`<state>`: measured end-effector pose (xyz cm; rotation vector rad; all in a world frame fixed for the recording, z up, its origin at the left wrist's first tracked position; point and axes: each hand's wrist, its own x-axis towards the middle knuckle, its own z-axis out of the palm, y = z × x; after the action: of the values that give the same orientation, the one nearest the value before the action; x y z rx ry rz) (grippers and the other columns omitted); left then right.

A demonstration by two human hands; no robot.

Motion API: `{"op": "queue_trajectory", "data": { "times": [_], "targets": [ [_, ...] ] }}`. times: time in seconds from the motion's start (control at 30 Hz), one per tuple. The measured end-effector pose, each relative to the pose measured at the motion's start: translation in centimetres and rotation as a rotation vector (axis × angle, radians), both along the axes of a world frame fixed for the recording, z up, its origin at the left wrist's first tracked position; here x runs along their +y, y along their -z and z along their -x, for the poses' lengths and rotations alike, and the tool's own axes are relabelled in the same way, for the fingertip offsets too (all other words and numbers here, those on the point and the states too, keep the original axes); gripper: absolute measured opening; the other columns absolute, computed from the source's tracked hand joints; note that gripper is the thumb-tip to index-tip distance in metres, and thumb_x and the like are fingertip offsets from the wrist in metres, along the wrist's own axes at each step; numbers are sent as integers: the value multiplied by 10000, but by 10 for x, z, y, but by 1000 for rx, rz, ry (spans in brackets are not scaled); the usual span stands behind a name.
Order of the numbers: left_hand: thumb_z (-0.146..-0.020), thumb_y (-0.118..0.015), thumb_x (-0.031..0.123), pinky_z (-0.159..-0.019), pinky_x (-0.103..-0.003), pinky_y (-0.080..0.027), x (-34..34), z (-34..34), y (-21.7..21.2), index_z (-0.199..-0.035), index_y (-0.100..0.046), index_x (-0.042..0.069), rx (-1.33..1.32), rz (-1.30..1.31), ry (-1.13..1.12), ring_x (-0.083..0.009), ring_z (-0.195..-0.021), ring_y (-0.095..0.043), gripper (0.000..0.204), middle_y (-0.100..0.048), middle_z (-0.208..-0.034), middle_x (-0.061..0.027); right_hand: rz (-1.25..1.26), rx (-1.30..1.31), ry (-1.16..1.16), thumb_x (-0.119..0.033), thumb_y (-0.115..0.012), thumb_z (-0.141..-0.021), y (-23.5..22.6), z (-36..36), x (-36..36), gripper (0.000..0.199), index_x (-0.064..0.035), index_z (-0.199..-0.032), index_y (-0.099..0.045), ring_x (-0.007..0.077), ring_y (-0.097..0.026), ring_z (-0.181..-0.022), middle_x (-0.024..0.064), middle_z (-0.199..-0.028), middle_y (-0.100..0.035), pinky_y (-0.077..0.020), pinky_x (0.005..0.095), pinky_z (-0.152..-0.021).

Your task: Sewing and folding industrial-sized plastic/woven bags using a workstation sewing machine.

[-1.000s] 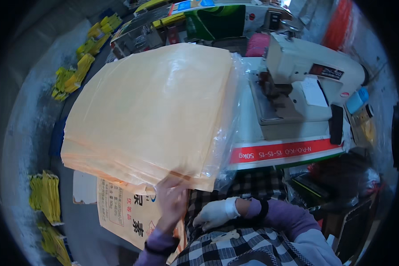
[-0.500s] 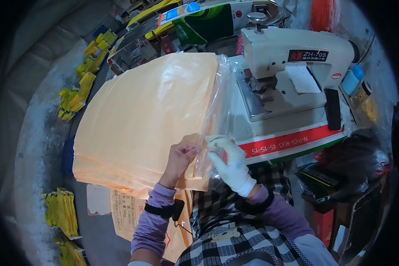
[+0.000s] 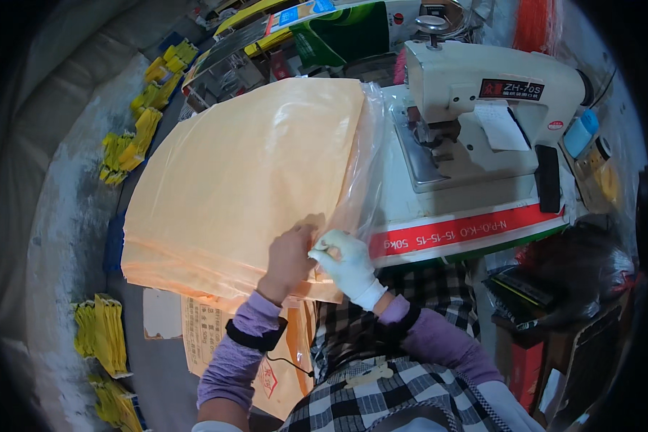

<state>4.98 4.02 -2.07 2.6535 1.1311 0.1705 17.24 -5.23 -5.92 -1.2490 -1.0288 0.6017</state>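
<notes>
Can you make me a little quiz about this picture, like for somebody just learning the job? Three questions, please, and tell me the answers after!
1. Which of the person's hands wears the white glove?
2. True or false: the sewing machine stands to the right of the pale tan sheets.
3. What colour are the folded bundles along the left side? A) red B) yellow C) white

Key:
1. The right hand; the left hand has no glove.
2. True.
3. B.
</notes>
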Motion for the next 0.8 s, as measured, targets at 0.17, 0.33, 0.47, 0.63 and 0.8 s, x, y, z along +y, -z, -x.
{"op": "queue_trajectory", "data": {
  "times": [0.17, 0.33, 0.47, 0.63, 0.8],
  "targets": [
    [-818, -657, 178, -562, -410, -484, 10, 14, 4, -798, -633, 23, -81, 49, -30, -367, -601, -607, 158, -611, -649, -169, 15, 189, 73, -106, -768, -758, 22, 14, -2, 325, -13, -1008, -584, 206, -644, -828, 79, -813, -640, -508, 309, -782],
    [-857, -626, 183, -530, -431, -458, -1, 20, 9, -736, -608, 14, -224, 54, -102, -351, -564, -611, 208, -594, -594, -166, 299, 47, 18, -134, -764, -786, 23, 14, -11, 333, -17, -1037, -579, 169, -637, -873, 46, -879, -615, -509, 295, -787],
    [-862, -632, 195, -530, -425, -447, -2, 23, 20, -722, -587, 8, -339, 260, -209, -348, -570, -603, 238, -589, -604, -167, 241, 198, 50, -105, -742, -802, 37, 9, -18, 285, -11, -1020, -584, 146, -630, -839, 54, -880, -612, -505, 280, -764],
    [-858, -642, 201, -553, -420, -460, -7, 21, 22, -741, -594, 11, -251, 174, -180, -337, -599, -616, 228, -600, -629, -163, 30, 209, 87, -59, -707, -827, 13, 10, -22, 144, -11, -920, -607, 152, -619, -808, 70, -856, -625, -497, 289, -751],
    [-851, -647, 208, -575, -423, -477, -2, 17, 31, -773, -600, 22, -338, 230, -190, -351, -611, -616, 207, -604, -642, -162, 3, 325, 189, -92, -737, -805, 13, 24, -9, 171, -17, -899, -616, 192, -628, -808, 86, -847, -627, -499, 337, -770]
  ]
}}
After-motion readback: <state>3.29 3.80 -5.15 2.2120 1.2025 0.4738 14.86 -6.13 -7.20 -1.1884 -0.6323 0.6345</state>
